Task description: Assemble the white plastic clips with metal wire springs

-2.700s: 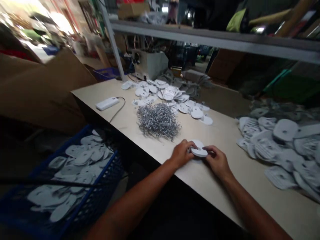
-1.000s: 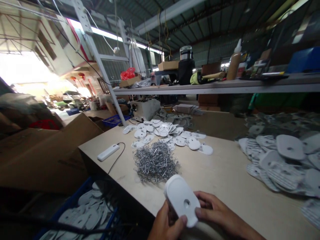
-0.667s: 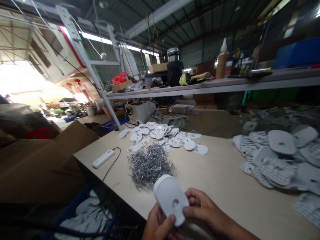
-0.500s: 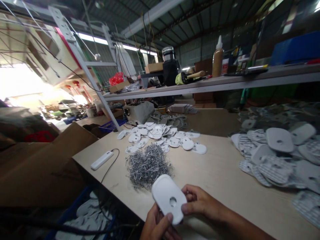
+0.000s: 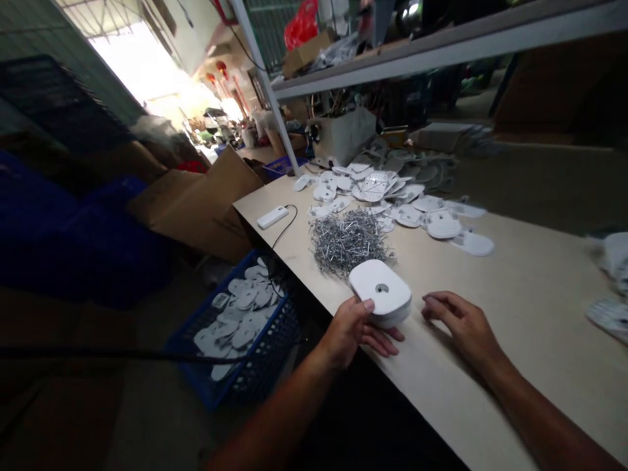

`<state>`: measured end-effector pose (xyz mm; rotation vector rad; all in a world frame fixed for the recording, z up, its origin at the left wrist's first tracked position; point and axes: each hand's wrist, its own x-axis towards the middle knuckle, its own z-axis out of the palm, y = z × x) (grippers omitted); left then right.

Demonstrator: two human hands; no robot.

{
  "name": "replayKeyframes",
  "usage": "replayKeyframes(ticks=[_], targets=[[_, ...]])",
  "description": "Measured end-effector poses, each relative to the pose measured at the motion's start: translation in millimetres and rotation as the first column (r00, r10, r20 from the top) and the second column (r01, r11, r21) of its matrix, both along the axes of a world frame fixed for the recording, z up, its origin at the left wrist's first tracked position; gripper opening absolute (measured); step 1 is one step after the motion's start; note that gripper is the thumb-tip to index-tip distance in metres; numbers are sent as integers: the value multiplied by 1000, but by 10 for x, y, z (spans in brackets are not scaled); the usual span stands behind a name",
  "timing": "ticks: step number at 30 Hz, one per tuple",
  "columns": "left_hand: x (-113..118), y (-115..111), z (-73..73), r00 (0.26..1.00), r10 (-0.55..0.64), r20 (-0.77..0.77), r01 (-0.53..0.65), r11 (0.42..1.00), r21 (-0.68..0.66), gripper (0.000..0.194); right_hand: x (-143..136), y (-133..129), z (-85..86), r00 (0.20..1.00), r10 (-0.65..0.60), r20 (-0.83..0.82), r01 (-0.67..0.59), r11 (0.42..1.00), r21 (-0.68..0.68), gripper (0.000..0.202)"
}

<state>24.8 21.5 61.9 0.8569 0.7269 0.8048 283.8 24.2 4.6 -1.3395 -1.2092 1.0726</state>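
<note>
My left hand grips a white plastic plate with rounded corners and a small round hole, thumb on its upper face and fingers beneath. The plate tilts over the front edge of the table. Just to its right, apart from it, my right hand hovers with fingers curled in and thumb pressed close; whatever they may hold cannot be made out. Beyond the plate lies a heap of small metal pins or screws. Behind that heap, similar white plates are strewn in a loose pile.
The pale table carries a white power-bank-like block with a black cable at its left. Below stands a blue basket holding white pieces. A cardboard box is at left, and a shelf crosses above.
My view has swung left and down, bringing the blue basket into sight. My right hand has let go of the plate and moved off to the right; my left still holds it.
</note>
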Motion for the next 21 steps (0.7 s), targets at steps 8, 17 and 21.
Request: replayKeyframes(ticks=[8, 17, 21], targets=[[-438, -223, -18, 953, 149, 262, -130, 987, -90, 75, 44, -12, -42, 988, -150, 27, 152, 986, -66, 57], [-1410, 88, 271, 403, 793, 456, -814, 539, -218, 74, -120, -52, 154, 955, -295, -28, 289, 947, -142, 68], [-1304, 45, 88, 563, 729, 390, -687, 675, -270, 73, -211, -98, 240, 948, -317, -32, 309, 939, -153, 66]])
